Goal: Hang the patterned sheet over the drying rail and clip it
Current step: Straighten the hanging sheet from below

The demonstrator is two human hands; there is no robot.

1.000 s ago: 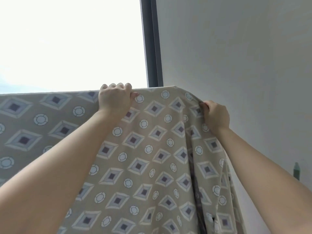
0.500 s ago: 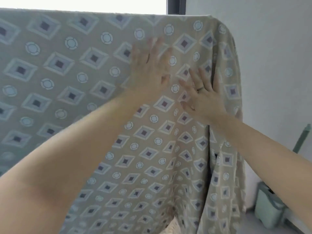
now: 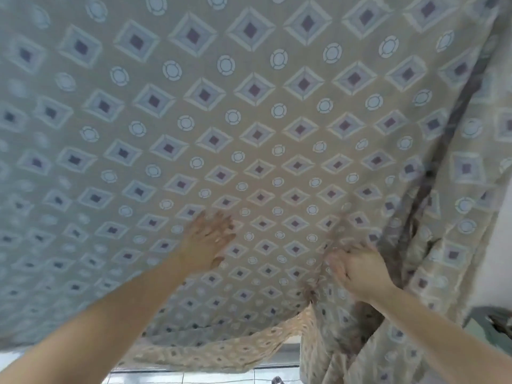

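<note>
The patterned sheet (image 3: 249, 120), beige with grey diamonds and pale rings, hangs in front of me and fills almost the whole view. The rail it hangs from is out of sight above. My left hand (image 3: 209, 239) lies flat on the cloth with its fingers spread. Lower right, my right hand (image 3: 357, 270) has its fingers curled into a bunched fold of the sheet beside a dark vertical crease. The image is blurred there. The sheet's lower hem (image 3: 221, 353) curls up and shows its pale reverse. No clip is in view.
A white wall (image 3: 496, 259) shows past the sheet's right edge. A pale green bin (image 3: 490, 331) stands on the floor at lower right. Light floor tiles (image 3: 194, 378) show under the hem.
My view has dropped from the sheet's top edge to its lower part. Both hands slid down the cloth; the right hand went from flat to curled in a fold.
</note>
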